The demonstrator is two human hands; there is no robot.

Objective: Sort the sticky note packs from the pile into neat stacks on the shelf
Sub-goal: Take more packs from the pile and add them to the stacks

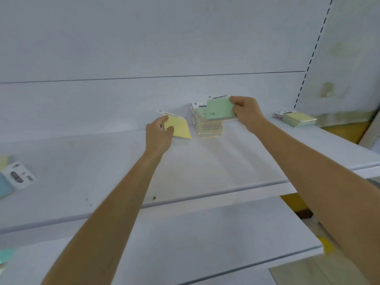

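Observation:
My left hand (159, 130) grips a yellow sticky note pack (180, 128) by its left edge, close above the white shelf (205, 161) near the back panel. Just to its right stands a stack of packs (208, 126) with several in it, green on top. My right hand (244, 112) pinches a green pack (219, 109) by its right edge and holds it over the top of that stack, tilted slightly. A short stack of yellow packs (298, 118) lies at the shelf's far right.
Loose packs (17, 175) lie at the shelf's left edge, one showing a white header card. A lower shelf (205, 239) juts out below, with a teal pack (6, 256) at its left. A slotted upright (310, 58) runs along the right.

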